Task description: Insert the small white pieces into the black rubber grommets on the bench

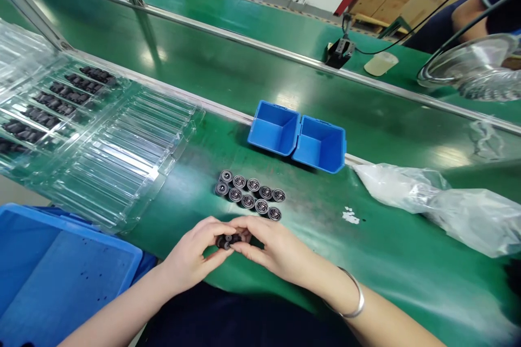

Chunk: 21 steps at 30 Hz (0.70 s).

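Note:
My left hand and my right hand meet close to the front edge of the green bench. Between their fingertips is a small black part with round ends, partly covered by the fingers. Both hands are closed on it. Just beyond them stand two rows of black round parts with swirled, vane-like tops. A silver bangle circles my right wrist.
Two blue bins stand behind the rows. Clear plastic trays lie left, one holding black parts. A blue crate sits lower left. Plastic bags and white scraps lie right. A metal rail crosses behind.

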Each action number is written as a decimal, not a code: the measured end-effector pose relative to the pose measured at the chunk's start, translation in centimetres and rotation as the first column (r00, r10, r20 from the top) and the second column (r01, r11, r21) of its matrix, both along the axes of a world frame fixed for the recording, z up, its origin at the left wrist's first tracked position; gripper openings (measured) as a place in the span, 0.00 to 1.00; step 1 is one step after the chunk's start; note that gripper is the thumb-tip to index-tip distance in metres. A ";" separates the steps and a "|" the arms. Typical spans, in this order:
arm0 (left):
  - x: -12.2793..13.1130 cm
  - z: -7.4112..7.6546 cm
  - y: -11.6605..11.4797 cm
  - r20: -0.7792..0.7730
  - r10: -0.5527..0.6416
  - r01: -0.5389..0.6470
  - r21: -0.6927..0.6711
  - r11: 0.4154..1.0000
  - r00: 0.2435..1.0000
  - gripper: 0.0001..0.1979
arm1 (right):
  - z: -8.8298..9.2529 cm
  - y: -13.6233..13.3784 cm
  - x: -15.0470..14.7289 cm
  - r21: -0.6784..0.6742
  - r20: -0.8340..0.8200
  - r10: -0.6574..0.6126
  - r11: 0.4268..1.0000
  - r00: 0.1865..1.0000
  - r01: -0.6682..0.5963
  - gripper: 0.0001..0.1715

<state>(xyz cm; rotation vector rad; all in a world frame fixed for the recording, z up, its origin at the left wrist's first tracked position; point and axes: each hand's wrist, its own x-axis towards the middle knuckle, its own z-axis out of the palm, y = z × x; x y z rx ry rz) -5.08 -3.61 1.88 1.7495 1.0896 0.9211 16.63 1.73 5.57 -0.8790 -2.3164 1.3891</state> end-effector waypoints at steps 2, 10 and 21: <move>-0.1 0.1 0.2 0.051 0.007 -0.005 -0.033 0.999 0.999 0.15 | 0.5 0.4 0.2 -0.017 -0.033 -0.016 1.000 0.999 0.015 0.13; -0.2 -1.2 0.8 0.210 0.181 -0.134 -0.223 0.966 0.961 0.04 | 1.6 5.9 -0.3 0.203 -0.170 -0.166 0.959 0.971 0.199 0.08; 0.0 -2.3 0.9 0.189 0.209 -0.143 -0.309 0.940 0.960 0.06 | -0.8 9.7 -3.5 0.409 0.035 -0.009 0.912 0.999 -0.006 0.17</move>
